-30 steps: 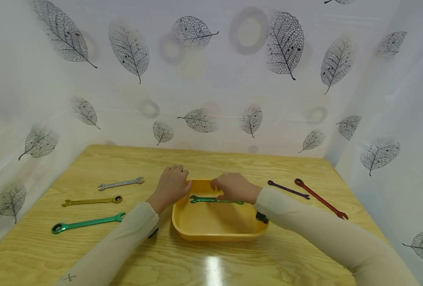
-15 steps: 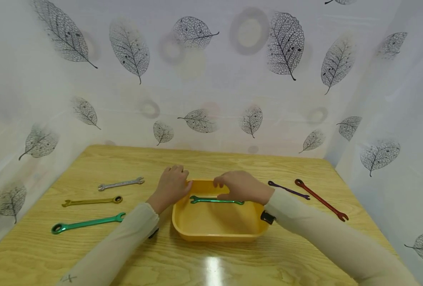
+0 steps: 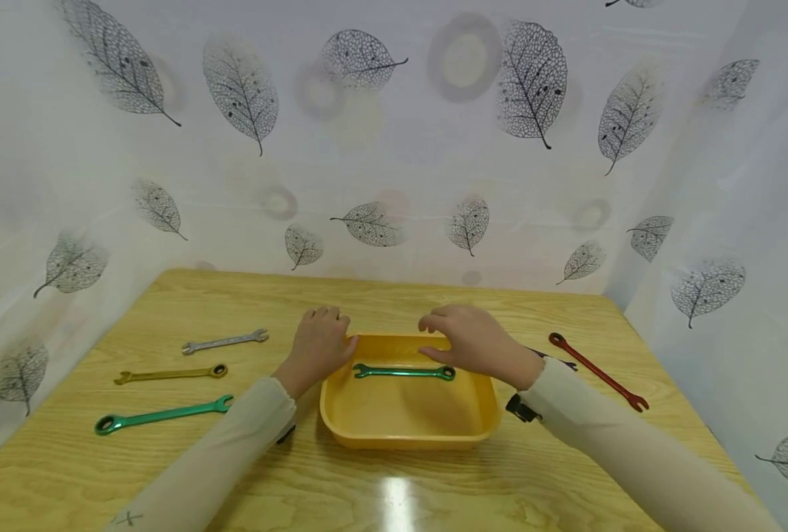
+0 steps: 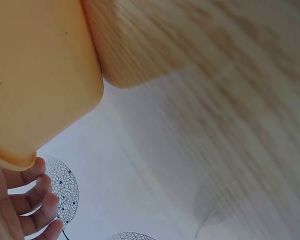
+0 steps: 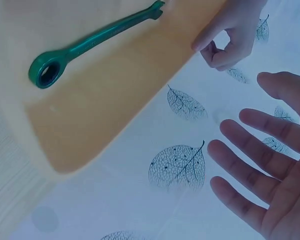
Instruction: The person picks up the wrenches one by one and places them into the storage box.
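Left grip (image 4: 24, 203) at one corner of yellow tray (image 4: 45, 75)

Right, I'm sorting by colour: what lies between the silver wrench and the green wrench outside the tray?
Head view: the gold wrench lies between the silver wrench and the green wrench.

Provides a glossy table (image 3: 500, 488) in yellowish wood grain. Surrounds the table on three sides with pale sheeting (image 3: 394, 155). Carries dark skeleton-leaf prints (image 3: 532, 81) and soft-edged circles (image 3: 464, 58) on the sheeting. Shows creases and light sheen on the right panel (image 3: 760, 207). Rises at the back beyond the far table edge. Reflects light as a white glare patch (image 3: 397, 506) at front.
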Demonstrator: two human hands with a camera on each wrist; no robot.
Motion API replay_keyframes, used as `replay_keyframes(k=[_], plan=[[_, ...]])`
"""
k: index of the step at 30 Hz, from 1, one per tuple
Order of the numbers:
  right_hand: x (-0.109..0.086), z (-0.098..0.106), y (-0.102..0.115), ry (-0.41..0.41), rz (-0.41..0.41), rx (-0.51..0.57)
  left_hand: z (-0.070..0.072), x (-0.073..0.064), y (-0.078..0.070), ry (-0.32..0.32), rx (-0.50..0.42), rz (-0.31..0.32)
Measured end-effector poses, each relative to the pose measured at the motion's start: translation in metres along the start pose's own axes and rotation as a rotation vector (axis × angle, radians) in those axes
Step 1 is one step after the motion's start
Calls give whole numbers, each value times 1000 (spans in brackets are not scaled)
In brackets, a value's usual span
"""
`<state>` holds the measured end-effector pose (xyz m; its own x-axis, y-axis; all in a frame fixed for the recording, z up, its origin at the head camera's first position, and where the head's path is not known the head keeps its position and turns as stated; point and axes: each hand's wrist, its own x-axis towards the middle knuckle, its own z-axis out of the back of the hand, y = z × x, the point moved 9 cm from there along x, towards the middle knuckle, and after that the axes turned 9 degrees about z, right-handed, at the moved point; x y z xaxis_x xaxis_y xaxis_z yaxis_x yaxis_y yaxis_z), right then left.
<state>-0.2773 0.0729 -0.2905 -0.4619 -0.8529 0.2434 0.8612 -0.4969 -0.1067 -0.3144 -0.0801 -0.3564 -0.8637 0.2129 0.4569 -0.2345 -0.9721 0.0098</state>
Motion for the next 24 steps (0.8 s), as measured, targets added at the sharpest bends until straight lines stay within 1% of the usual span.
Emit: replay_keyframes(k=[5, 9, 15, 22, 24], plan=[[-12, 13, -2, -112, 25, -81, 0, 0, 1, -14, 7, 7], [-25, 18, -12, -175, -2, -100, 2, -1, 0, -36, -10, -7], [-45, 19, -30, -195, -72, -100, 4, 0, -2, -48, -22, -24], [-64, 18, -49, -193, -115, -118, 3, 2, 3, -15, -49, -7], [-70, 18, -55, -190, -136, -120, 5, 1, 4, -20, -47, -10]])
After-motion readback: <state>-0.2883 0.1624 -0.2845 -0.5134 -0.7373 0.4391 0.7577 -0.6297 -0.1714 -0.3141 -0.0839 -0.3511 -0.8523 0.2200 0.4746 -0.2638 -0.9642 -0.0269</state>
